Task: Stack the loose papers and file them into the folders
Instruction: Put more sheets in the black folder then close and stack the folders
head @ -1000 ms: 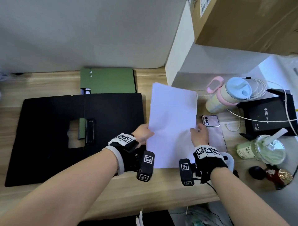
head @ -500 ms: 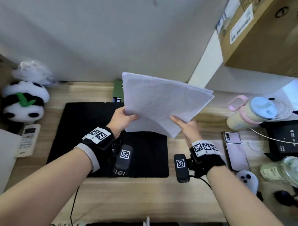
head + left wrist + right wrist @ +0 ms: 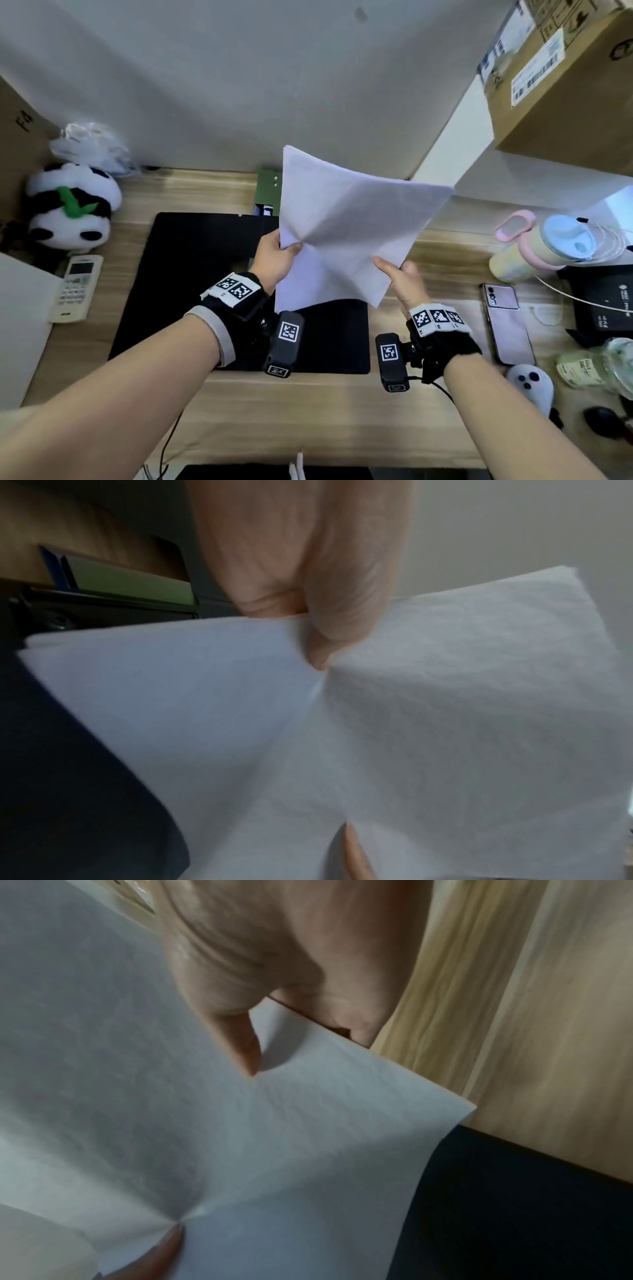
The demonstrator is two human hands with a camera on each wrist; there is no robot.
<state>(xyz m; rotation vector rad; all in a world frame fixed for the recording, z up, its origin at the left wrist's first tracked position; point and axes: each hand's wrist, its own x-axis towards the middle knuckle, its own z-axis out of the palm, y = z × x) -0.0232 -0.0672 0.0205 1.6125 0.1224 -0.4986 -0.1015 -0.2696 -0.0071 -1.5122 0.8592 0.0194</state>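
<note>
You've got the papers up in the air over the black folder, tilted w/ one corner down. Your left hand pinches the left edge, thumb on top; your right hand pinches the right edge the same way. Two-sided hold prob. keeps the sheets from fanning, ready to tap square. Green folder sits behind on the desk, partly hidden.
</note>
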